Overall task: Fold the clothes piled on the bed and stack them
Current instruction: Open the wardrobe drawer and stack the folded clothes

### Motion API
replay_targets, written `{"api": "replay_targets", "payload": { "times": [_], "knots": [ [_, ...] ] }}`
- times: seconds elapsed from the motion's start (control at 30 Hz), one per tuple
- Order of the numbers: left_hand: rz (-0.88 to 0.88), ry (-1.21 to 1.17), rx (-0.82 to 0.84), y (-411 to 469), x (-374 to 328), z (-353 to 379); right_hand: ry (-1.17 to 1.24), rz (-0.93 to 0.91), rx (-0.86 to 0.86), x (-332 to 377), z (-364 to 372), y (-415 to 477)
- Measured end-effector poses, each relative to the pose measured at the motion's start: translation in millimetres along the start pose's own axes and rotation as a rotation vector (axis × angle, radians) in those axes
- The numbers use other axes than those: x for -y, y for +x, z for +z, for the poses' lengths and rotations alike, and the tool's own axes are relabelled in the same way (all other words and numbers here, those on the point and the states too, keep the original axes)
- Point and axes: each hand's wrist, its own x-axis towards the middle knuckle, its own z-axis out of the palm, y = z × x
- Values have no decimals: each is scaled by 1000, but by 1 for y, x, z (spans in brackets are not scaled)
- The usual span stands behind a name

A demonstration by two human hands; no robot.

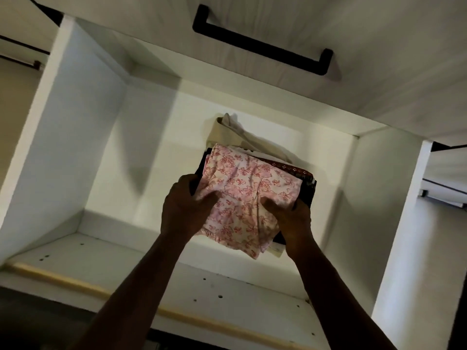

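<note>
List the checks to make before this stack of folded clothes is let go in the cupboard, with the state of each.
1. Left hand grips the stack on its left side: ok.
2. Right hand grips its right side: ok.
3. Pink flowered cloth on top lies neat: not ok, its near corner hangs off.
4. Beige cloth at the far end is tucked in: not ok, it sticks out loosely.
5. Cupboard compartment is wider than the stack: ok.
6. Stack rests on a shelf: cannot tell.
</note>
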Motion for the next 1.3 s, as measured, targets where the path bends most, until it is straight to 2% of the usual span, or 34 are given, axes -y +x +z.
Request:
{"api": "replay_targets", "payload": {
  "times": [0.17,0.27,0.33,0.43,0.53,0.6,0.7,0.8,0.87,0.93,0.97,1.03,1.13,1.2,1.3],
  "knots": [
    [48,-28,7,-5,-5,-1,-266,-244,-126,2,-6,-7],
    [99,27,-35,-17,-4,3,-275,-373,-143,2,-3,-15],
    [212,149,-123,-27,-2,2,-202,-342,-89,2,0,-21],
    [567,232,-214,-47,-2,4,-77,-188,-2,-1,-2,-22],
    [756,128,-91,-73,-11,3,35,-128,70,4,-8,-26],
    [715,30,-74,-83,-10,-5,29,-166,63,8,-10,-29],
    [509,-188,-71,-85,-5,-21,-119,-292,-15,11,-11,-27],
    [409,-259,-54,-84,3,-32,-588,-591,-111,13,-4,-23],
    [382,-298,5,-83,4,-41,-800,-810,-53,19,3,-21],
    [336,-398,107,-79,5,-61,-853,-956,163,33,14,-23],
    [314,-441,149,-77,7,-75,-818,-947,309,42,20,-25],
    [297,-497,222,-76,8,-108,-734,-747,545,66,37,-39],
    [193,-673,300,-76,19,-158,-721,-453,751,96,73,-51],
    [30,-875,250,-70,38,-183,-460,-212,888,104,105,-56],
    [-249,-1191,54,-55,75,-188,25,114,881,94,149,-52]
  ]
}}
